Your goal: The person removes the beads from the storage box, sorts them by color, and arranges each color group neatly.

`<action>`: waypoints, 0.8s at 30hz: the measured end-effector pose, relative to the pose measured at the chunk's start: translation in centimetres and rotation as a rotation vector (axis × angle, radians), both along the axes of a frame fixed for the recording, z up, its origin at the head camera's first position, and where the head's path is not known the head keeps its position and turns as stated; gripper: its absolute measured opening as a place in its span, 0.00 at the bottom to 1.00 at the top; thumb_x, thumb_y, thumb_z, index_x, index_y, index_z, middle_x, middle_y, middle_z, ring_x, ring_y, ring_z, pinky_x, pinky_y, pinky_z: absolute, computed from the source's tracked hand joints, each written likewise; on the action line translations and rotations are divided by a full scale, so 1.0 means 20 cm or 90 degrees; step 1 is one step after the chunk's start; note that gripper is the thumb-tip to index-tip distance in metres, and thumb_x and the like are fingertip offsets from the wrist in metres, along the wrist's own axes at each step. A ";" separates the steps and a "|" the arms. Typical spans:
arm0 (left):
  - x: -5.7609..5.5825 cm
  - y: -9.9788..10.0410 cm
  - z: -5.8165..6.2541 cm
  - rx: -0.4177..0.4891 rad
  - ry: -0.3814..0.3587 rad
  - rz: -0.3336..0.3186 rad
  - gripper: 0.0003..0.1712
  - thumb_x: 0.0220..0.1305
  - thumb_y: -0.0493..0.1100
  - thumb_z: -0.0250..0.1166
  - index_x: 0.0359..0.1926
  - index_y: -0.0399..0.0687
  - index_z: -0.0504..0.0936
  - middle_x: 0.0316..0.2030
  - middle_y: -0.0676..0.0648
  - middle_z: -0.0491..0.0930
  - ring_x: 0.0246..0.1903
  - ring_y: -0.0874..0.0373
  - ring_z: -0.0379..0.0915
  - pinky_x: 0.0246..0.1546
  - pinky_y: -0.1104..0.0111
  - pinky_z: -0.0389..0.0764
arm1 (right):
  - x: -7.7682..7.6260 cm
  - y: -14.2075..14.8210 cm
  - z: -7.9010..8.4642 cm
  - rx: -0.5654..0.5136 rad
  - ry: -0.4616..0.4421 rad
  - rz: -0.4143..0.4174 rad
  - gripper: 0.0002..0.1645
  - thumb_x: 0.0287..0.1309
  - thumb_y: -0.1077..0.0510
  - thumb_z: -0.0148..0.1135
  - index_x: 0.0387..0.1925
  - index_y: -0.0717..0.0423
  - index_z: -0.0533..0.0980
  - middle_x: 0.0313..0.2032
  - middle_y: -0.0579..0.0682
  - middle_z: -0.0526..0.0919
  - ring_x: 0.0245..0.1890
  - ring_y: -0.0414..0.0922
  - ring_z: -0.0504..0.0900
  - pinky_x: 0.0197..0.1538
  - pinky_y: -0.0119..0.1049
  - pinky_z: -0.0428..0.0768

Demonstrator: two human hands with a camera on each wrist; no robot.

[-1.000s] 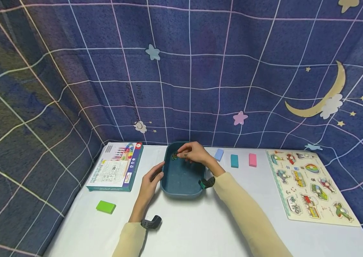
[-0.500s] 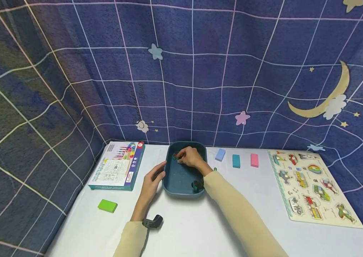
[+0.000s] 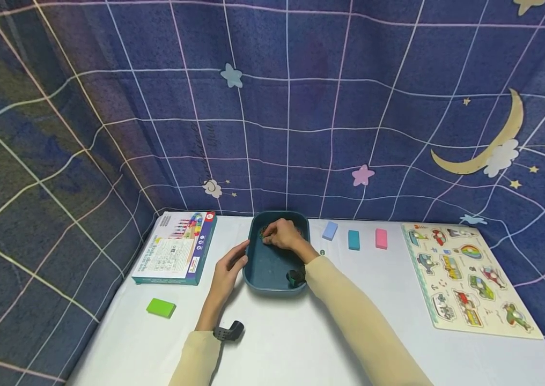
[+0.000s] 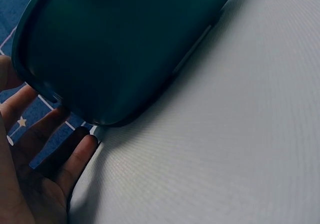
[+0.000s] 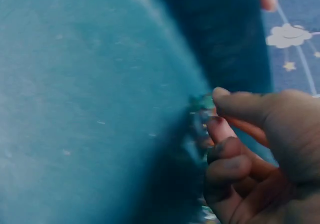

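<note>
A dark teal plastic bin stands on the white table, with small shiny glass marbles gathered at its far left inside. My right hand reaches down into the bin, thumb and curled fingers pinching at the marbles. Its palm side hides part of the cluster, and the right wrist view is blurred. My left hand rests with relaxed, spread fingers against the bin's left side; in the left wrist view its fingertips lie right at the rim. One loose marble sits on the table just right of the bin.
Left of the bin lie a boxed set and a green block. Blue, teal and pink blocks line the back right. A wooden picture puzzle is at far right. A patterned curtain hangs behind.
My right hand has gone lower into the bin, its forearm shifting left, which uncovers the loose marble on the table. The left hand stays at the bin's side.
</note>
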State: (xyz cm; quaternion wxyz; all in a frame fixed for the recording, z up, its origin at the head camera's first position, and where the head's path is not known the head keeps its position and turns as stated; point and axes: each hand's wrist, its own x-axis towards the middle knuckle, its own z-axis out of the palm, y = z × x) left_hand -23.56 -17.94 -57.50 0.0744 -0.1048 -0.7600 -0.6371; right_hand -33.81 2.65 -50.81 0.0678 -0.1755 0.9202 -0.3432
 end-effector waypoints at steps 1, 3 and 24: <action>0.00 0.00 0.00 0.001 0.001 -0.001 0.24 0.78 0.41 0.60 0.72 0.47 0.78 0.72 0.40 0.77 0.73 0.39 0.73 0.66 0.81 0.75 | 0.00 0.01 0.01 -0.009 -0.004 0.004 0.09 0.63 0.54 0.75 0.43 0.51 0.91 0.39 0.50 0.93 0.34 0.42 0.86 0.38 0.31 0.81; 0.00 0.00 0.00 0.001 0.000 -0.001 0.24 0.79 0.41 0.60 0.72 0.46 0.77 0.72 0.40 0.77 0.73 0.39 0.72 0.66 0.81 0.75 | 0.00 0.03 0.05 -0.027 -0.008 0.017 0.10 0.65 0.54 0.74 0.44 0.53 0.91 0.39 0.51 0.93 0.32 0.42 0.85 0.36 0.31 0.81; 0.01 0.00 0.01 -0.011 -0.012 0.003 0.25 0.78 0.43 0.60 0.72 0.49 0.77 0.73 0.43 0.77 0.74 0.43 0.72 0.69 0.82 0.71 | 0.28 0.77 -0.02 -0.079 0.068 -0.064 0.09 0.66 0.56 0.69 0.42 0.57 0.88 0.33 0.53 0.90 0.29 0.39 0.81 0.37 0.32 0.79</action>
